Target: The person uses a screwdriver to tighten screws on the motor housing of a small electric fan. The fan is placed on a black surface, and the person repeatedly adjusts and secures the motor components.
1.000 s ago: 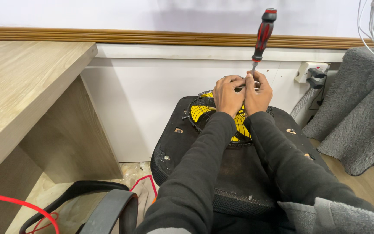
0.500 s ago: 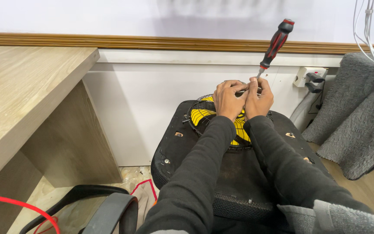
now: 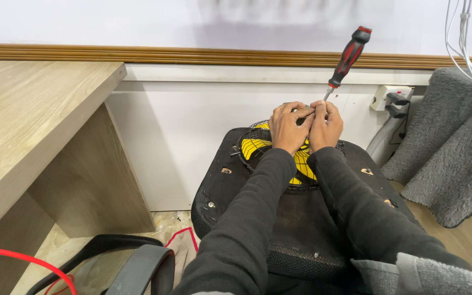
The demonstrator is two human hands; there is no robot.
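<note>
Wooden desk (image 3: 34, 114) off to the left, and at centre the yellow fan (image 3: 301, 158) lies in its black wire guard on an upturned black chair seat (image 3: 279, 218). The left hand (image 3: 286, 127) and right hand (image 3: 325, 125) press together, fingers curled shut over the guard's far rim. The right hand grips a screwdriver (image 3: 348, 57), red-and-black handle tilting up to the right; grey cloth (image 3: 454, 142) at far right.
</note>
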